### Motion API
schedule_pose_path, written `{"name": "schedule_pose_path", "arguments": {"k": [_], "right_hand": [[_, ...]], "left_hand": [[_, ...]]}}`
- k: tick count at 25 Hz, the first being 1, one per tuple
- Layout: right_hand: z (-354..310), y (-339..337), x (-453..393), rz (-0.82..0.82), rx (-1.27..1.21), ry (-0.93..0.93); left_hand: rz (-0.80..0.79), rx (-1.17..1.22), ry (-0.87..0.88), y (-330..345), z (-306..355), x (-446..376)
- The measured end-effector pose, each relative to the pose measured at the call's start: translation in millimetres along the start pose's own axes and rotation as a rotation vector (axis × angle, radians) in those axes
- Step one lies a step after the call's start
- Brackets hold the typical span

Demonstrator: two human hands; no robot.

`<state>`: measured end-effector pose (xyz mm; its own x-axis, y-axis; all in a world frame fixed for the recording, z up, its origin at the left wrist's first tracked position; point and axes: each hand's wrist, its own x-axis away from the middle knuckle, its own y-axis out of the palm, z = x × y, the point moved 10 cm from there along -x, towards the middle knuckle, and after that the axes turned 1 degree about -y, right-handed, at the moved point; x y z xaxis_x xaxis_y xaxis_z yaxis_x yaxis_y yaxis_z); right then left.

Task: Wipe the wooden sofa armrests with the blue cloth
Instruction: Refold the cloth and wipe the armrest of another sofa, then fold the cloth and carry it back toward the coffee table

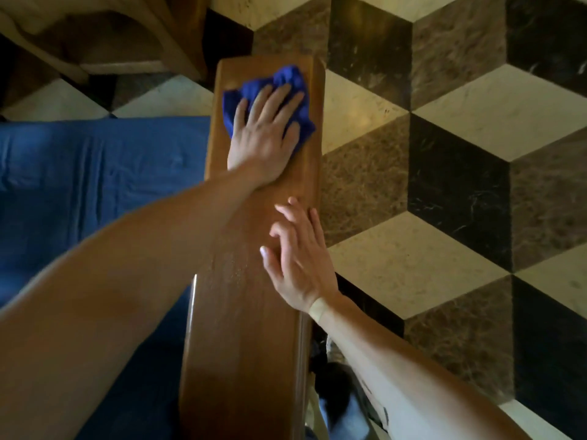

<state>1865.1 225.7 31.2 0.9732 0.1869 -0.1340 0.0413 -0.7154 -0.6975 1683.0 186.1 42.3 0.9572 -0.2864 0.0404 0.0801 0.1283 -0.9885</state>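
Left hand [265, 144]: flat, fingers straight, pressing blue cloth [287, 87] onto armrest [247, 312] far end.
Right hand [300, 262]: released, fingers spread, resting mid-armrest.

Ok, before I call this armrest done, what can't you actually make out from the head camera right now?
- Wood under the blue cloth and left hand: covered, so its state is unknown.
- Near end of the armrest: cut off by the bottom edge.
- Left side of the armrest: hidden by the left forearm.
- Right hand: motion-blurred; contact with the wood is unclear.
- Other armrest: out of view.
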Motion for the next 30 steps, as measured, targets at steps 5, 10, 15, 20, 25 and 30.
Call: {"name": "schedule_pose_path", "arguments": {"k": [5,10,15,20,25,30], "right_hand": [[14.5,-40.4,49.4,0.284,-0.186,0.344],[-16.5,-16.6,125.9,-0.122,0.024,0.394],[-12.4,-24.4,160.6,-0.119,-0.177,0.725],[-4.7,-12.4,190.8,-0.285,-0.359,0.961],[-9.1,-35.5,189.1,-0.245,-0.332,0.885],[-66.2,-90.6,179.7,-0.067,-0.402,0.683]], "left_hand": [[-0.031,-0.056,-0.175,21.2,21.1,235.1],[-0.221,0.031,-0.179,32.3,73.8,358.1],[-0.316,0.036,-0.092,2.4,56.8,345.4],[-0.486,0.202,-0.107,-6.6,26.1,300.1],[-0.406,0.477,-0.287,-16.9,7.2,300.0],[-0.166,0.636,-0.334,-84.1,-17.6,339.0]]}}
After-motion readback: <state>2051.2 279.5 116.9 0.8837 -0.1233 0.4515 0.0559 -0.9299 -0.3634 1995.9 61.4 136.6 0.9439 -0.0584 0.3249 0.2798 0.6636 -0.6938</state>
